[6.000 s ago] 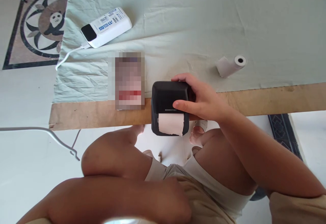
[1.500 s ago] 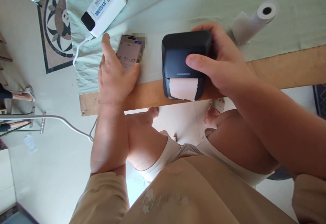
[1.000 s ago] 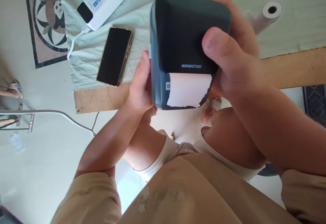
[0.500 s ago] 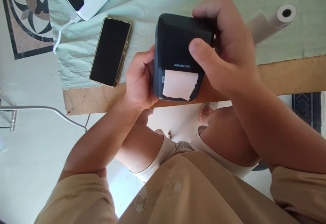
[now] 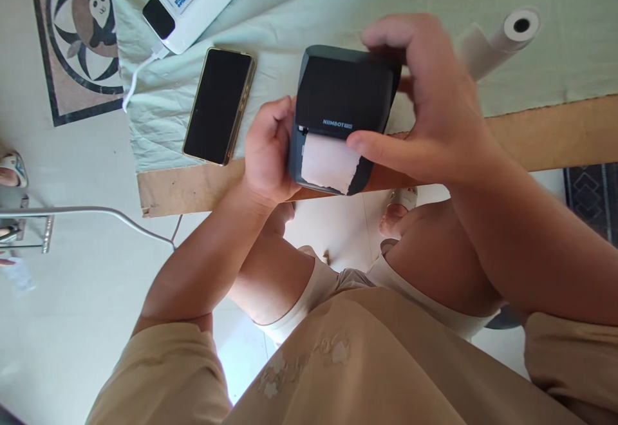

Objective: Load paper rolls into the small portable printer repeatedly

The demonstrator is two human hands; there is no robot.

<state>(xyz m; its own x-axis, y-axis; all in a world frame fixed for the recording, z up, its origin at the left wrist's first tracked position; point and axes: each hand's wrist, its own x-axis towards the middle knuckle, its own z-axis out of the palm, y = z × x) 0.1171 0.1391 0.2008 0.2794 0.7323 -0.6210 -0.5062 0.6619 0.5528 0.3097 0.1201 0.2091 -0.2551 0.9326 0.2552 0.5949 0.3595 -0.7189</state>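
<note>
A black label printer (image 5: 345, 90) marked NIIMBOT is held over the table's front edge. Torn-edged white paper (image 5: 329, 162) sticks out of its front slot. My left hand (image 5: 271, 151) is closed round the printer's left side, thumb up along it. My right hand (image 5: 429, 96) spans the right side, its thumb at the lid's front edge by the paper and its fingers bent over the far end. A small gap shows under the lid's front left corner, so the lid seems slightly raised. The right fingertips are partly blurred.
A phone (image 5: 219, 106) lies left of the printer on the green cloth (image 5: 570, 51). Behind it is a white power bank (image 5: 197, 3) with a plugged-in cable (image 5: 140, 77). A partly unrolled paper roll (image 5: 519, 29) lies to the right. The wooden table edge (image 5: 545, 135) runs in front.
My right thumb has slid from the top of the lid down to its front edge. The lid's front now shows a small gap. The whole view has shifted slightly.
</note>
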